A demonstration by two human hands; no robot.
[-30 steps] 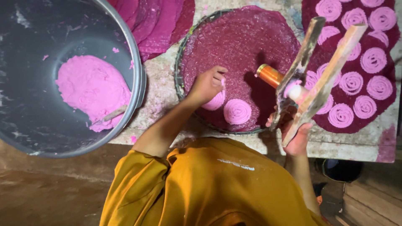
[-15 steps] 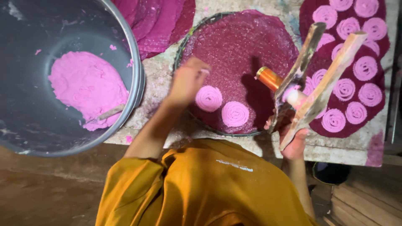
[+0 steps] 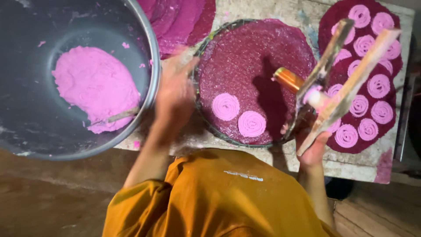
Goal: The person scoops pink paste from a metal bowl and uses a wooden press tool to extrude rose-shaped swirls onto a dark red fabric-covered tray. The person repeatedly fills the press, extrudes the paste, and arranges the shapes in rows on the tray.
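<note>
Over the counter [image 3: 272, 151], w/ the camera looking straight down, the left hand [image 3: 175, 94] is hovering blurred between the big grey bowl [image 3: 149, 66] and the round mesh tray [image 3: 245, 66]; fingers look loosely spread, holding nothing, its grip apart as far as the blur lets me tell. Right hand [image 3: 312, 147] is sitting at the tray's right edge, grip clamped on a wooden press [image 3: 346, 83], its two long handles angling up and to the right, w/ a brass-coloured cylinder [image 3: 287, 80] sticking out to the left over the tray. Pink dough is showing at the press between the handles. Two pink dough spirals [image 3: 239, 115] are lying side by side on the dark red tray cover, near its lower edge, just left of the press. A pink dough lump [image 3: 96, 87] is sitting inside the bowl w/ a stick-like tool resting against its lower side. Right of the tray, a second dark red sheet [image 3: 381, 123] is carrying many more spirals, partly hidden under the handles. Stacked pink-red sheets [image 3: 184, 22] are lying at the top, btw bowl and tray. Person is wearing a mustard-yellow shirt [image 3: 228, 197].
</note>
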